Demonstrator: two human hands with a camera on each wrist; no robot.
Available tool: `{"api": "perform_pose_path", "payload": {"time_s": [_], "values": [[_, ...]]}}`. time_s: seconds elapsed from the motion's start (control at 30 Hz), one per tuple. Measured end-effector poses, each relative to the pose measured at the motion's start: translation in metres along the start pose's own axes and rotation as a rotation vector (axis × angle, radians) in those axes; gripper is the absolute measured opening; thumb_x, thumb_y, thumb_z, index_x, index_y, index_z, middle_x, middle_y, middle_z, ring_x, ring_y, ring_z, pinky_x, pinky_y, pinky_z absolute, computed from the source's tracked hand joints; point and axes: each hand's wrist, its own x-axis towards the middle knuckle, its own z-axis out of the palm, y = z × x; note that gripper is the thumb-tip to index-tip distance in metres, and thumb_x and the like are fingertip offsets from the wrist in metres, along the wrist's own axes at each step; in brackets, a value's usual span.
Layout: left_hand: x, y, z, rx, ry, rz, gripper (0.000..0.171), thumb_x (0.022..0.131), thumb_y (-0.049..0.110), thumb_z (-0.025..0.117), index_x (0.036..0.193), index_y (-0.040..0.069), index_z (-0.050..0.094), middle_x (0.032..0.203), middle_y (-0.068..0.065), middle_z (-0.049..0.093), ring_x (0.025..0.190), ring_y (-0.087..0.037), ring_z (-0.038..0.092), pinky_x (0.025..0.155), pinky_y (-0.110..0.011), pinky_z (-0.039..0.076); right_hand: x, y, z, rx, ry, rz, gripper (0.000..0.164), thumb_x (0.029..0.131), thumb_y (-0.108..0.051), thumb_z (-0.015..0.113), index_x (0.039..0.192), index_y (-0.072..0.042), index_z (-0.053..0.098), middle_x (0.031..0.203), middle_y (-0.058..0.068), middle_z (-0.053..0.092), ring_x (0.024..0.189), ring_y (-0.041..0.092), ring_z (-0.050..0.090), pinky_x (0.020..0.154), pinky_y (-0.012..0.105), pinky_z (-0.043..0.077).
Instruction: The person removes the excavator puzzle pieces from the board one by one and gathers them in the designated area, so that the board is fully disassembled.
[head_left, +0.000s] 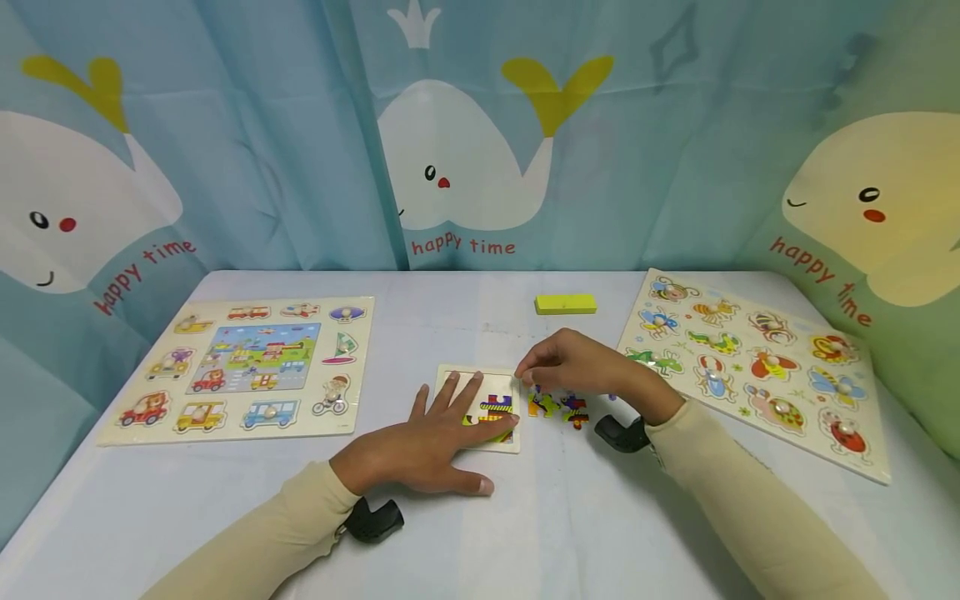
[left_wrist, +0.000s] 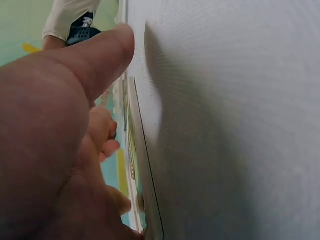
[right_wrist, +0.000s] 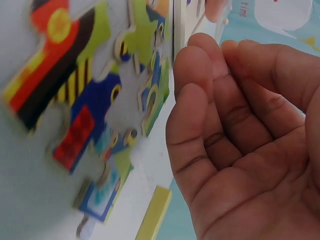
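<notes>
My left hand [head_left: 450, 437] lies with its fingers spread over a small wooden puzzle board [head_left: 444, 375], pressing on it. Between those fingers a partly filled picture shows, with a purple and yellow striped piece [head_left: 495, 405]. At the board's upper right corner, the fingers of my right hand [head_left: 577, 367] are curled, thumb and index tips together. Whether something thin sits between these tips is hidden. Several loose jigsaw pieces [head_left: 555, 403] lie under and beside the right hand; a red, black and yellow piece [right_wrist: 57, 57] is large in the right wrist view.
A vehicle peg puzzle [head_left: 345, 333] lies at the left and an insect peg puzzle [head_left: 738, 367] at the right. A yellow-green block [head_left: 566, 304] sits toward the back of the white-covered table [head_left: 525, 533]. Behind it hangs a blue whale-print curtain [head_left: 300, 167].
</notes>
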Motion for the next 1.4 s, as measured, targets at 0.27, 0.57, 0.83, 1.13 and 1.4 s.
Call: {"api": "perform_pose_path", "payload": {"time_s": [0.27,0.57,0.83,1.13,1.4], "values": [[-0.001,0.002,0.001,0.024,-0.061,-0.054,0.071,0.088,0.06,0.06,0.151,0.044,0.03,0.162,-0.007,-0.012,0.142,-0.033,-0.024,0.105,-0.067,-0.008,0.006,-0.006,0.008,0.015,-0.02,-0.025,0.016,0.094,-0.004,0.06,0.104,0.0,0.072,0.097,0.006,0.071,0.077,0.017,0.062,0.074,0.032,0.052],[-0.002,0.003,0.0,0.028,-0.069,-0.072,0.071,0.089,0.06,0.059,0.151,0.046,0.028,0.161,-0.006,-0.013,0.141,-0.033,-0.025,0.104,-0.068,-0.009,0.009,-0.01,0.016,0.044,-0.045,-0.072,0.016,0.094,-0.006,0.062,0.107,0.0,0.071,0.103,0.007,0.07,0.081,0.017,0.062,0.078,0.032,0.051],[-0.002,0.004,0.0,0.03,-0.068,-0.072,0.07,0.089,0.059,0.059,0.151,0.045,0.029,0.162,-0.007,-0.012,0.142,-0.034,-0.025,0.104,-0.069,-0.009,0.012,-0.012,0.021,0.022,-0.077,-0.081,0.016,0.094,-0.007,0.063,0.107,0.0,0.07,0.1,0.006,0.07,0.077,0.016,0.062,0.075,0.031,0.05],[-0.002,0.003,0.0,0.026,-0.069,-0.072,0.071,0.089,0.06,0.059,0.151,0.045,0.029,0.161,-0.006,-0.013,0.141,-0.034,-0.025,0.104,-0.069,-0.009,0.013,-0.015,0.019,0.015,-0.091,-0.097,0.015,0.095,-0.006,0.061,0.106,-0.002,0.07,0.098,0.004,0.07,0.079,0.015,0.06,0.075,0.031,0.05],[-0.002,0.004,-0.002,0.03,-0.069,-0.072,0.071,0.089,0.06,0.059,0.151,0.044,0.029,0.161,-0.006,-0.014,0.141,-0.033,-0.026,0.104,-0.068,-0.01,0.013,-0.019,0.018,-0.017,-0.108,-0.108,0.017,0.094,-0.003,0.061,0.109,0.001,0.069,0.091,0.003,0.068,0.078,0.016,0.061,0.073,0.032,0.05]]}}
